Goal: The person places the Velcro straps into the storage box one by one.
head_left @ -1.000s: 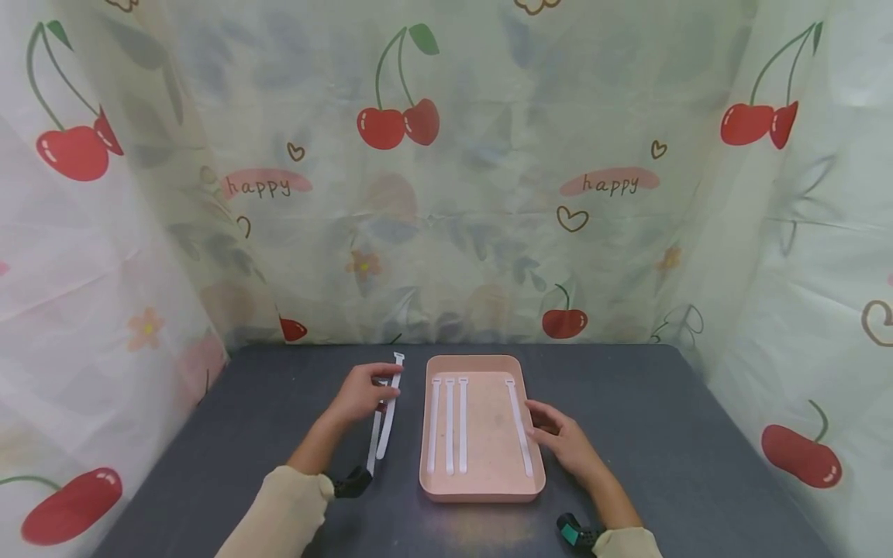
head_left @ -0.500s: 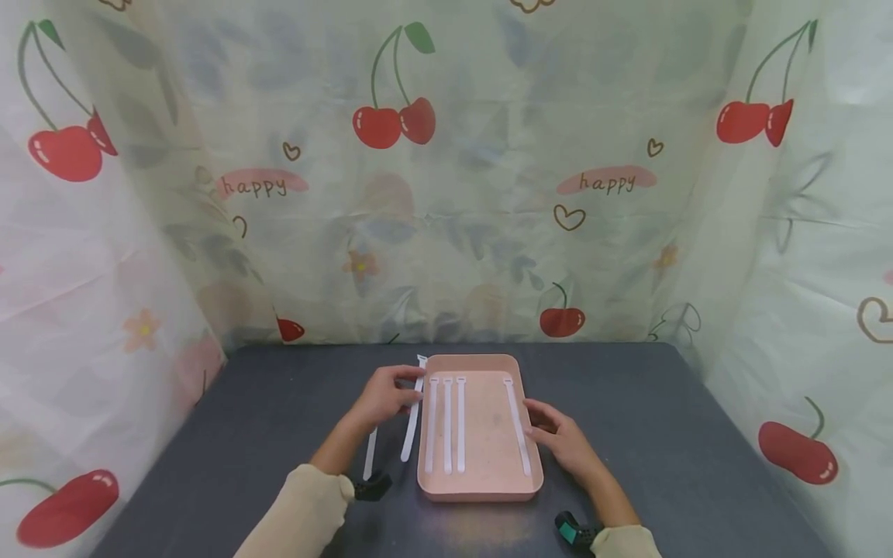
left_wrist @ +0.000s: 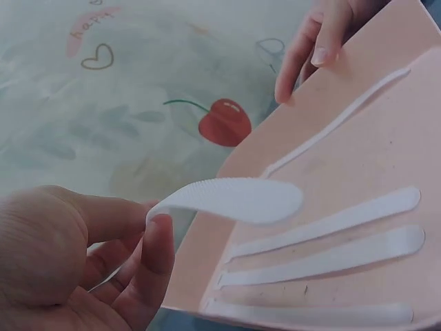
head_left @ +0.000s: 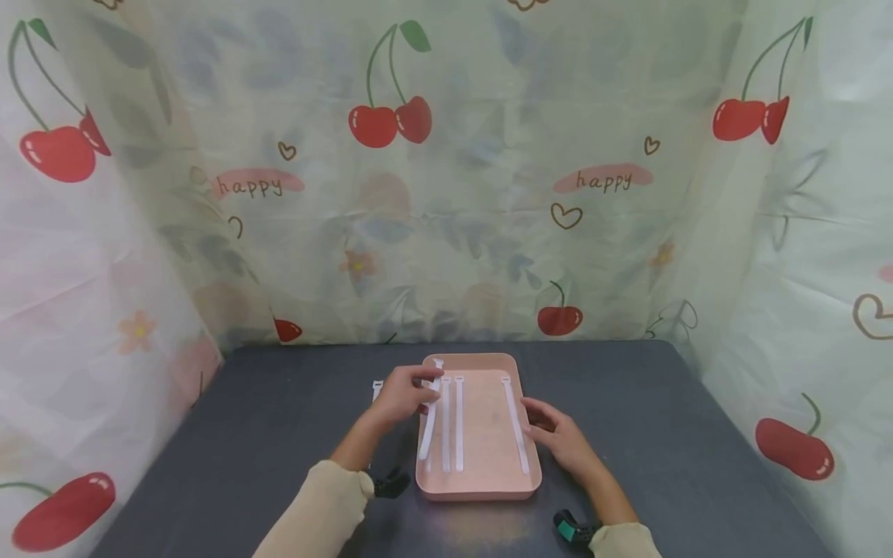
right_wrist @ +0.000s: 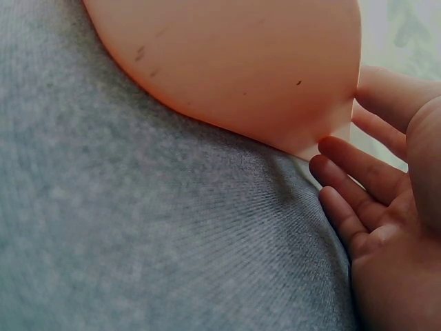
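Note:
My left hand (head_left: pixel 405 395) pinches a white cable tie (left_wrist: pixel 241 198) between thumb and fingers, over the left side of a pink tray (head_left: pixel 488 484). In the left wrist view its free end bends and sticks out over the tray. Inside the tray lie three cable ties side by side at the left, the outermost partly covered by the held one, and a single cable tie (head_left: pixel 516 426) slants near the right wall. My right hand (head_left: pixel 565 443) touches the tray's right edge with loosely extended fingers. Another cable tie (head_left: pixel 377 387) lies on the table, mostly hidden behind my left hand and forearm.
The dark grey table (head_left: pixel 293 434) stretches out on both sides of the tray. A cherry-print curtain (head_left: pixel 446 256) closes off its back and sides. Black bands (head_left: pixel 392 483) sit at both wrists.
My left hand has carried the pinched cable tie rightward, from beside the tray to over its left edge. The right hand has stayed at the tray's right edge.

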Demonstrator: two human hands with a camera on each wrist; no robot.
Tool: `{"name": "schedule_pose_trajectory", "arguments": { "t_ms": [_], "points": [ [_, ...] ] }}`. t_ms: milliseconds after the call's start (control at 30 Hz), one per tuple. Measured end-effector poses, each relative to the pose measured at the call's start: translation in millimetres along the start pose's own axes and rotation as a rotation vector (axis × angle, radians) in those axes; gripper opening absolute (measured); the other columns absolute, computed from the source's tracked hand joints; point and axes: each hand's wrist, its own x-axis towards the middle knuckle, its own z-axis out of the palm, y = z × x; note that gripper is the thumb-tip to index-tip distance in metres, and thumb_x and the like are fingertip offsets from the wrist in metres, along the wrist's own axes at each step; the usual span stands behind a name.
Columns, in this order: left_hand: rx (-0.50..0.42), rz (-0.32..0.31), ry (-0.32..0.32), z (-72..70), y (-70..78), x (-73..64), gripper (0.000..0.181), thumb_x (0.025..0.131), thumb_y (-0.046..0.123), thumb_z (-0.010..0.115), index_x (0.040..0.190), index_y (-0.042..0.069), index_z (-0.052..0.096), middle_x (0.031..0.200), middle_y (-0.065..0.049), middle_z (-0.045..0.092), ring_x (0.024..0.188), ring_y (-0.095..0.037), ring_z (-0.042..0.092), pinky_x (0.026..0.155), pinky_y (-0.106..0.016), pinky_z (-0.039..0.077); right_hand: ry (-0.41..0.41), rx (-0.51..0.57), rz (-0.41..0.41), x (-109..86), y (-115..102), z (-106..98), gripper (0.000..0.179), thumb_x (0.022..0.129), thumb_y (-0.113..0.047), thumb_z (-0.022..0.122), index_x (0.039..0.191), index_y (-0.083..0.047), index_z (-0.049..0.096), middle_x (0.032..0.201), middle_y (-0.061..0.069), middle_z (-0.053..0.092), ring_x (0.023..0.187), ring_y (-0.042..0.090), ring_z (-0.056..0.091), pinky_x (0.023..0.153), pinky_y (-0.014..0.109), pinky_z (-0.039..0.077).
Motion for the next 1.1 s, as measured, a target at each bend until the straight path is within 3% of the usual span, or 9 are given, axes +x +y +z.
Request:
{"name": "schedule_pose_trajectory", "arguments": {
  "t_ms": [400,667,967,1100],
  "points": [
    [-0.054,-0.032,-0.006,23.1,-1.2,12.0,0.039,0.083,-0.01,0.067,0.122,-0.006,0.064,0.115,-0.022,0.06,0.076,-0.017,0.06,0.059,-0.034,0.058,0.01,-0.005,0.015,-0.3,-1.2,1.0,0.053,0.09,-0.017,0.07,0.139,-0.009,0.053,0.13,0.011,0.059,0.117,0.027,0.055,0.098,0.044,0.046],
    [-0.076,-0.068,-0.045,36.7,-9.9,18.3,0.04,0.086,-0.01,0.061,0.126,-0.009,0.059,0.118,-0.025,0.058,0.081,-0.02,0.063,0.063,-0.038,0.058,0.011,-0.004,0.022,0.1,-2.1,1.5,0.051,0.09,-0.016,0.07,0.138,-0.01,0.054,0.129,0.01,0.06,0.116,0.025,0.056,0.097,0.039,0.047],
    [-0.113,-0.051,-0.068,52.8,-14.2,25.7,0.043,0.079,-0.015,0.058,0.122,-0.012,0.06,0.109,-0.02,0.062,0.069,-0.016,0.061,0.058,-0.035,0.058,0.016,-0.004,0.021,-0.6,-3.5,0.8,0.051,0.09,-0.015,0.07,0.138,-0.01,0.054,0.128,0.009,0.06,0.116,0.026,0.056,0.098,0.043,0.046],
    [-0.136,-0.075,-0.065,62.3,-12.6,26.5,0.044,0.079,-0.018,0.059,0.122,-0.011,0.06,0.109,-0.021,0.061,0.063,-0.015,0.061,0.057,-0.033,0.058,0.018,0.0,0.016,-0.4,-2.9,0.3,0.051,0.09,-0.015,0.07,0.138,-0.009,0.054,0.128,0.01,0.06,0.116,0.026,0.055,0.099,0.044,0.045]
  ]
}}
